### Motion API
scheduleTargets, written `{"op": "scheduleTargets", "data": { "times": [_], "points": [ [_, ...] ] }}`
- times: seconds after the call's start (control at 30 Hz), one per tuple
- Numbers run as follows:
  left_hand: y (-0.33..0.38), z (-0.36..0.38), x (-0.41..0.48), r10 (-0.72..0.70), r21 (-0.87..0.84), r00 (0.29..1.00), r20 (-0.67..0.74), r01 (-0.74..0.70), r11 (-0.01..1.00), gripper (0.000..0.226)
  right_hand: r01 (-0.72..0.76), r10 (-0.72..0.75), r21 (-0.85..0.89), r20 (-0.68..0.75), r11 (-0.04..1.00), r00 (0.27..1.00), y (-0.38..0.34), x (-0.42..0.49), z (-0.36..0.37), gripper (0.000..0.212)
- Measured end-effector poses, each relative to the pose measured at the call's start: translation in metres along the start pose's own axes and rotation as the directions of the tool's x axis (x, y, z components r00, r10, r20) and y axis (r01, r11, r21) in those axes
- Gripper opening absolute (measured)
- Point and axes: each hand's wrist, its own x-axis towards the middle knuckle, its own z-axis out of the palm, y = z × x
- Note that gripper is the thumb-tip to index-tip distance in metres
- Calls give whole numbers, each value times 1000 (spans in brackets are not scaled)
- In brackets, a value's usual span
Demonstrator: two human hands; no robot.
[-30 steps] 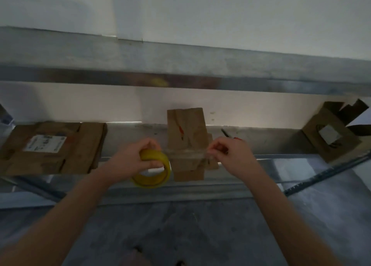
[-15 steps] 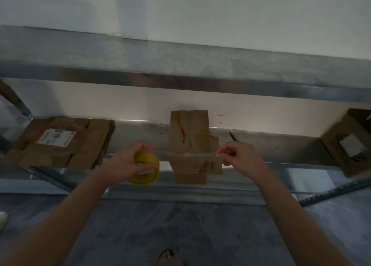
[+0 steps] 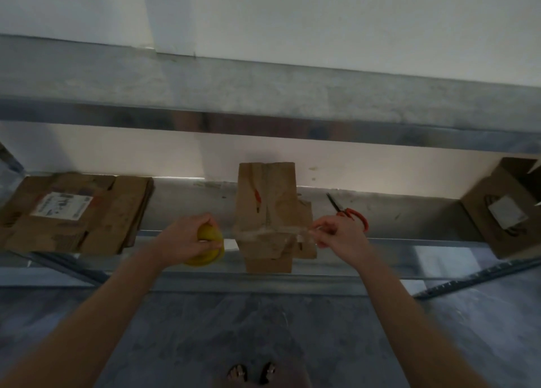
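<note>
Far left of the box (image 3: 268,194), flattened cardboard (image 3: 73,212) lies on the shelf (image 3: 424,250). Just left of the box, your left hand (image 3: 183,238) curls round the yellow tape roll (image 3: 206,258), fingers wrapped over its rim, and holds it close to the box's left edge.

From the roll, a clear strip (image 3: 269,234) runs taut across the near part of the box, over the folded flaps, to its right edge. There your right hand (image 3: 341,236) pinches the free end of the strip between thumb and fingertips, just off the box's right side. Behind that hand, orange-handled scissors (image 3: 354,216) lie untouched. Far right of the box stands another carton (image 3: 506,209).

You seem about midway through this band of tape. The strip is drawn out and spans the box, but you cannot tell whether it is pressed onto the cardboard yet. What is left, most likely, is to stick the free end down the right side, smooth the strip flat, and cut it from the roll on the left.
</note>
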Motion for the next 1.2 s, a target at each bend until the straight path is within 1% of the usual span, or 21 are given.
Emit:
{"op": "scheduleTargets", "data": {
  "times": [0.13, 0.2, 0.3, 0.37, 0.47, 0.53, 0.63, 0.73, 0.8, 0.87, 0.93, 1.0, 1.07, 1.1, 1.13, 1.2],
  "points": [
    [5, 10, 9, -31, -29, 999, 13, 31, 999, 31, -27, 24, 122, 31, 992, 999, 11, 8, 7, 16],
    [11, 12, 15, -29, 1, 999, 29, 29, 1000, 43, -74, 64, 243, 48, 967, 997, 18, 13, 12, 20],
    [19, 13, 24, -18, 7, 998, 61, 17, 1000, 63, -155, 136, 405, 74, 901, 988, 24, 18, 19, 21],
    [20, 12, 27, -4, 45, 997, 72, 0, 999, 69, -176, 155, 467, 82, 867, 984, 23, 20, 27, 19],
    [19, 12, 27, -3, 73, 996, 91, -4, 997, 73, -143, 143, 541, 41, 829, 989, 18, 20, 44, 8],
    [19, 12, 27, -3, 72, 996, 87, -3, 997, 75, -122, 148, 565, 0, 816, 989, 12, 18, 54, 6],
    [19, 10, 28, -5, 93, 997, 79, -2, 996, 74, -66, 135, 538, -89, 840, 987, 7, 10, 60, 16],
    [15, 7, 25, -25, 140, 994, 104, 10, 990, 72, 52, 27, 467, -162, 883, 986, 3, -5, 51, 31],
    [13, 6, 23, -24, 143, 991, 129, 5, 990, 72, 127, -68, 440, -147, 889, 987, 1, -17, 45, 35],
    [12, 5, 23, -8, 120, 987, 163, -11, 993, 74, 127, -98, 430, -90, 894, 991, -5, -24, 45, 38],
    [13, 2, 25, 14, 94, 981, 195, -32, 995, 76, 90, -58, 385, -93, 918, 994, -16, -22, 51, 40],
    [14, -2, 25, 40, 80, 978, 203, -57, 995, 74, 38, 11, 326, -147, 945, 989, -25, -15, 58, 44],
    [13, -9, 24, 67, 5, 980, 189, -69, 998, 69, 8, 51, 278, -202, 960, 978, -29, -10, 66, 47],
    [13, -13, 24, 75, -35, 982, 176, -70, 997, 64, -12, 86, 320, -217, 947, 972, -29, -8, 71, 46],
    [14, -18, 24, 85, -59, 983, 161, -76, 995, 57, -33, 130, 403, -216, 914, 968, -31, -8, 74, 44],
    [15, -26, 25, 116, -74, 985, 129, -107, 992, 41, -48, 182, 510, -216, 859, 959, -33, -6, 79, 41]
  ]
}}
